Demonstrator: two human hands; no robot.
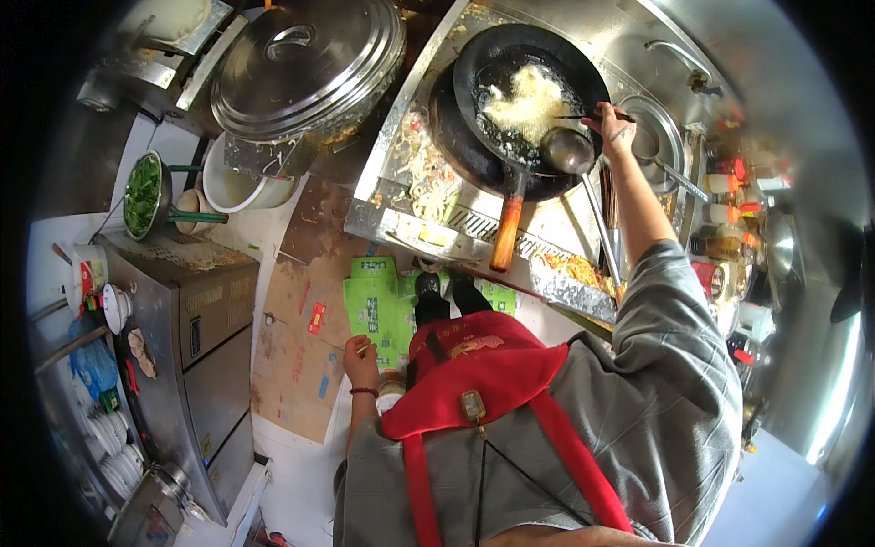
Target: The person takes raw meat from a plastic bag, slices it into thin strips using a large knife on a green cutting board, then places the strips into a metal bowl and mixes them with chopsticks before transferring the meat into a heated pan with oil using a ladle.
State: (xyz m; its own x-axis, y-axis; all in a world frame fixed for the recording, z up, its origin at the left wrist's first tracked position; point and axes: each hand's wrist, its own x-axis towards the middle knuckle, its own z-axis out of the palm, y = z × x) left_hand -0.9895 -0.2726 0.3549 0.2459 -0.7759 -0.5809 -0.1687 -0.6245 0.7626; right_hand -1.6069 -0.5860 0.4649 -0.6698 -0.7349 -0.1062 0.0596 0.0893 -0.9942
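My right hand [612,130] reaches over the right rim of a black wok [530,41], gripping dark chopsticks [581,117]. Their tips touch or hover over pale battered food [526,102], which bubbles in oil. A ladle [567,150] rests with its bowl over the wok's near right side, its long handle running down to the stove edge. The wok's wooden handle [506,236] points toward me. Low at my left side, my left hand [361,355] has bent fingers around a small pale stick [364,349], too small to identify.
Food scraps [431,171] litter the steel stove top. A large lidded pot [307,75] stands to the left, near a bowl of greens [143,195] and a white bucket [229,181]. Seasoning bottles [721,213] line the right. Flattened cardboard [294,369] covers the floor beside a steel cabinet [219,369].
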